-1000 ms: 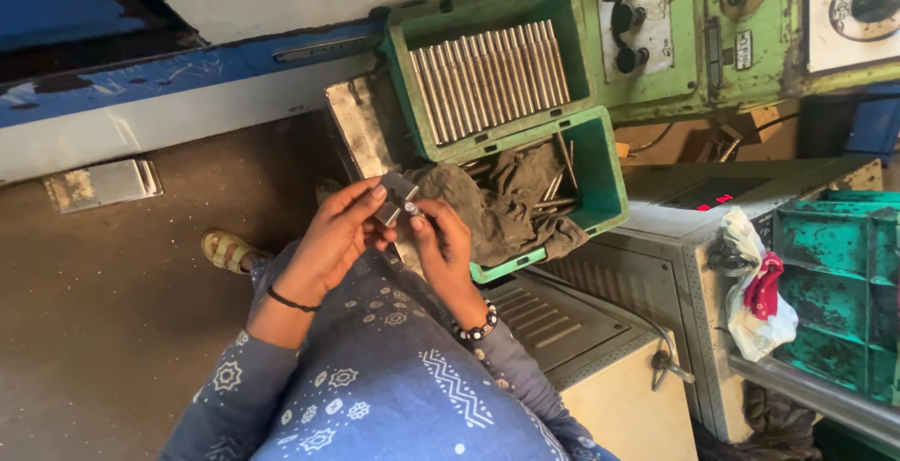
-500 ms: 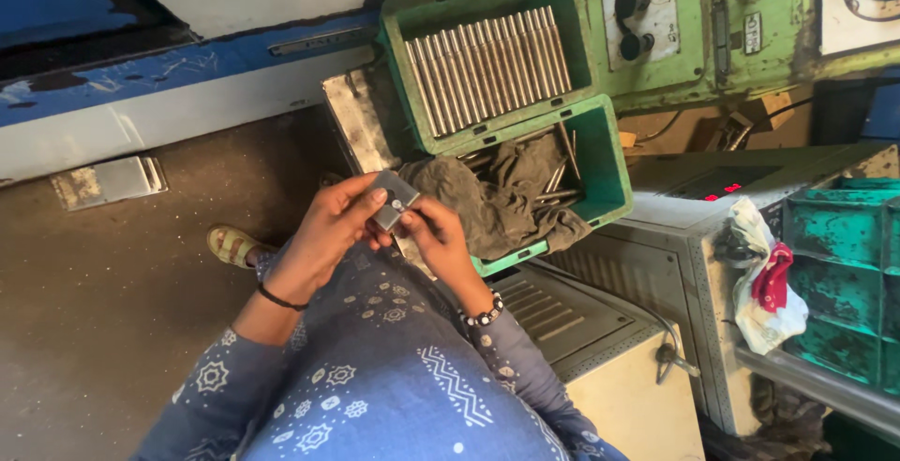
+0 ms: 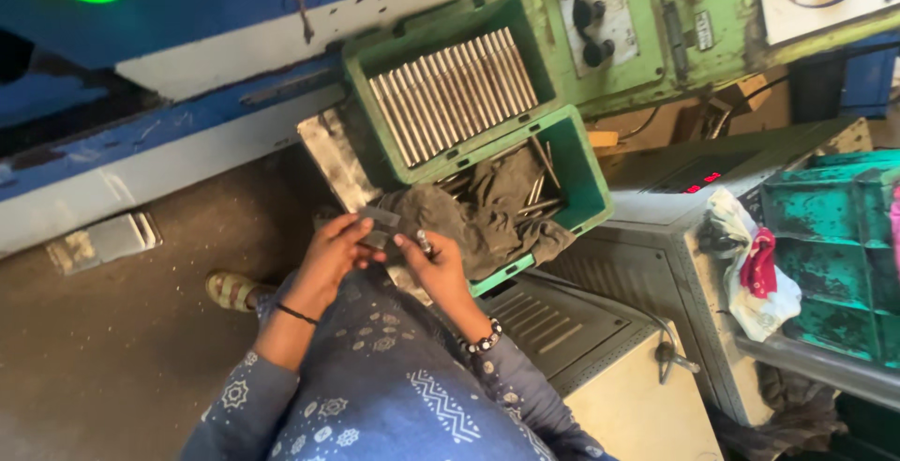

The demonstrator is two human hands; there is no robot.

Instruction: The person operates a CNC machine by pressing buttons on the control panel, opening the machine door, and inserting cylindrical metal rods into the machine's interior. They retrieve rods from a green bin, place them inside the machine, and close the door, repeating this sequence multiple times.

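Observation:
My left hand (image 3: 333, 253) pinches a small flat grey metal gauge block (image 3: 379, 227) above my lap. My right hand (image 3: 433, 266) holds a short metal rod (image 3: 424, 241) upright beside the block, its tip close to the block's edge. Both hands hover just in front of the lower green crate (image 3: 586, 170), which holds a dirty grey rag (image 3: 469, 212) and several loose rods. Behind it the upper green crate (image 3: 366, 58) carries a neat row of several metal rods (image 3: 452, 93).
A green machine panel (image 3: 656, 11) with knobs stands behind the crates. A grey cabinet (image 3: 675, 264) sits to the right with a white and red cloth (image 3: 755, 273) and a teal crate (image 3: 834, 236). My sandalled foot (image 3: 230, 289) rests on the brown floor (image 3: 84, 367).
My hands have dropped a little toward my lap, still holding the block and rod together. The camera tilted, bringing a green light into view at top left.

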